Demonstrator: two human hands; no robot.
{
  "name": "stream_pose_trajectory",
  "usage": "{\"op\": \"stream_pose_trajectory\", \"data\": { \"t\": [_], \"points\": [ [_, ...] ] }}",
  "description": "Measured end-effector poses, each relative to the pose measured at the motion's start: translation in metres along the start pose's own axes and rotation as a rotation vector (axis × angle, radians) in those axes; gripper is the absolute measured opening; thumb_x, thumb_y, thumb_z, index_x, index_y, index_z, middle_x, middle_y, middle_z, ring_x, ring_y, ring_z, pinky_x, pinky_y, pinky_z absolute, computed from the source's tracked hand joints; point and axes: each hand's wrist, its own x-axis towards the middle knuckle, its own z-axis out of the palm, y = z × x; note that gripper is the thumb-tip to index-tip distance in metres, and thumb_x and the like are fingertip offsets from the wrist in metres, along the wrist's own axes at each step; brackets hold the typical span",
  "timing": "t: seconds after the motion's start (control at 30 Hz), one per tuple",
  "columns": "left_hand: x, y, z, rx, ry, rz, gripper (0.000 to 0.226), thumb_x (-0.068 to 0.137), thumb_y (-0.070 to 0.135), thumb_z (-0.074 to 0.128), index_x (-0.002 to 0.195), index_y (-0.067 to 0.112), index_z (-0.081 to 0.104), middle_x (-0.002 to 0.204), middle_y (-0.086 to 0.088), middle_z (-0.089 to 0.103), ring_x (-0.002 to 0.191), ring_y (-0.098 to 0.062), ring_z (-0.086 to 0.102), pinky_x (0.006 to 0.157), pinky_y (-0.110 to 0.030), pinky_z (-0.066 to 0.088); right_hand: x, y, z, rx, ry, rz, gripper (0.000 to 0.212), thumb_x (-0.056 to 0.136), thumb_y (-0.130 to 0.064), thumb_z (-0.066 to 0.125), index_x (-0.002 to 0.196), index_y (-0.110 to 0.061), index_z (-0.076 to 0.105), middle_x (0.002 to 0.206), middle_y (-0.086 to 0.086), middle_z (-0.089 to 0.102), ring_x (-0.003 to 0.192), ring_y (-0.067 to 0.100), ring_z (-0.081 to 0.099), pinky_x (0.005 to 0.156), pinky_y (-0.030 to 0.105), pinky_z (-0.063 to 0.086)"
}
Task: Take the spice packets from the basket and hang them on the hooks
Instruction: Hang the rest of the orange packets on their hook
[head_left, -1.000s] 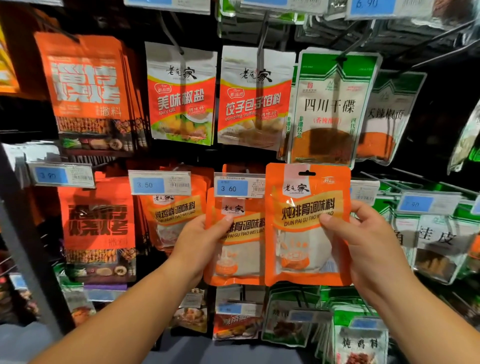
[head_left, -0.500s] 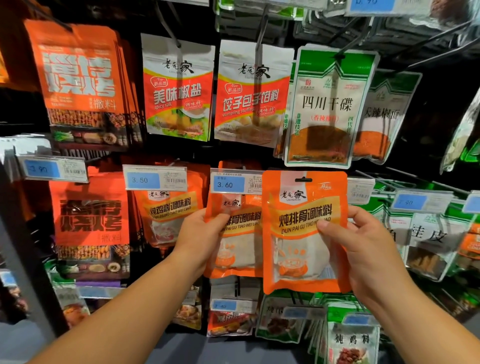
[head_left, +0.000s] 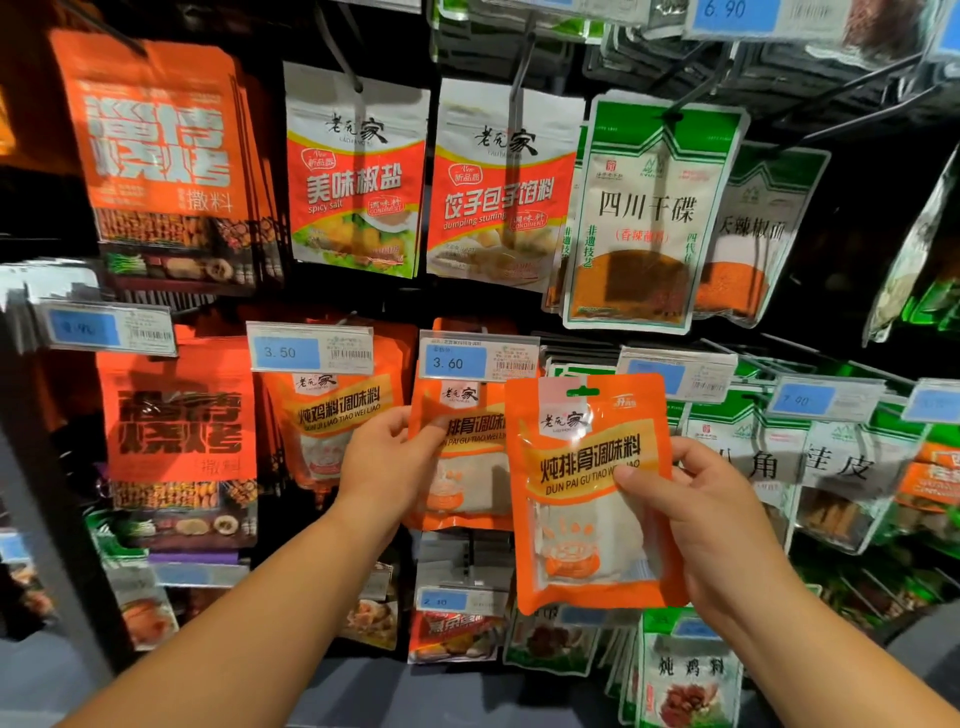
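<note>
Hanging step, pkt not on yet. Your right hand (head_left: 696, 519) pinches the loose orange packet (head_left: 582, 519) at its R edge, thumb in front, fingers behind. It's in the air, overlapping the hung stack (head_left: 467, 467) of same pkts under the 3.60 price tag (head_left: 478, 358). Left hand (head_left: 384, 457) holds that stack's L edge, thumb on front. Hook tip is hidden behind the tag. Suggest: L pushes stack back, R lifts pkt, lines hang hole (head_left: 583, 391) w/ tip, slides straight on. Keep it level, hole could tear.
</note>
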Motion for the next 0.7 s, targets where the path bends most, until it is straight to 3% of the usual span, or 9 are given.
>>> {"op": "stream_pose_trajectory", "data": {
  "t": [0.17,0.27,0.37,0.43,0.5,0.63,0.7],
  "points": [
    [-0.011,0.004,-0.019,0.165,0.111,0.036,0.013,0.094,0.026,0.073,0.106,0.024,0.072,0.09,0.007,0.077,0.088,-0.009,0.073,0.072,-0.024,0.053,-0.001,0.011,0.005,-0.024,-0.022,0.046,0.017,0.089,0.007,0.068,0.104,0.002,0.063,0.094,0.019,0.078,0.086,0.034,0.077,0.071,0.04,0.06],
    [-0.023,0.011,-0.026,0.217,0.153,0.091,0.014,0.094,0.03,0.072,0.107,0.025,0.07,0.098,0.01,0.071,0.092,-0.006,0.067,0.073,-0.017,0.048,0.0,0.019,0.014,-0.01,-0.053,0.076,0.018,0.088,0.008,0.068,0.105,0.003,0.063,0.094,0.02,0.078,0.087,0.036,0.077,0.075,0.042,0.059],
    [-0.035,0.016,-0.025,0.133,0.082,0.117,0.009,0.097,0.031,0.067,0.101,0.024,0.072,0.089,0.007,0.073,0.084,-0.009,0.069,0.072,-0.022,0.052,0.001,0.025,0.027,0.027,-0.077,0.101,0.017,0.089,0.01,0.067,0.103,0.004,0.062,0.095,0.022,0.077,0.085,0.035,0.077,0.069,0.038,0.061],
    [-0.041,0.017,-0.02,0.035,-0.047,0.076,0.016,0.099,0.032,0.064,0.094,0.023,0.076,0.081,0.004,0.075,0.075,-0.012,0.071,0.071,-0.031,0.057,0.002,0.028,0.037,0.063,-0.08,0.116,0.017,0.089,0.011,0.067,0.103,0.004,0.062,0.094,0.022,0.077,0.082,0.034,0.077,0.062,0.034,0.062],
    [-0.045,0.017,-0.018,0.093,-0.125,0.053,0.024,0.1,0.037,0.062,0.09,0.02,0.077,0.077,0.005,0.075,0.07,-0.009,0.069,0.072,-0.031,0.057,0.003,0.03,0.044,0.08,-0.085,0.117,0.018,0.089,0.01,0.067,0.105,0.004,0.062,0.094,0.021,0.078,0.085,0.035,0.077,0.061,0.034,0.061],
    [-0.047,0.014,-0.016,0.152,-0.152,0.007,0.037,0.099,0.043,0.061,0.086,0.012,0.076,0.085,-0.005,0.078,0.084,-0.031,0.074,0.084,-0.05,0.06,0.008,0.032,0.054,0.075,-0.088,0.115,0.016,0.093,0.004,0.066,0.108,0.002,0.064,0.095,0.018,0.078,0.086,0.033,0.078,0.064,0.036,0.062],
    [-0.045,0.015,-0.016,0.126,-0.127,-0.006,0.037,0.1,0.041,0.06,0.086,0.011,0.077,0.086,-0.004,0.079,0.085,-0.029,0.075,0.087,-0.052,0.061,0.012,0.033,0.058,0.056,-0.084,0.106,0.01,0.097,-0.002,0.064,0.107,0.0,0.065,0.094,0.016,0.079,0.083,0.028,0.078,0.062,0.033,0.061]
  ]
}}
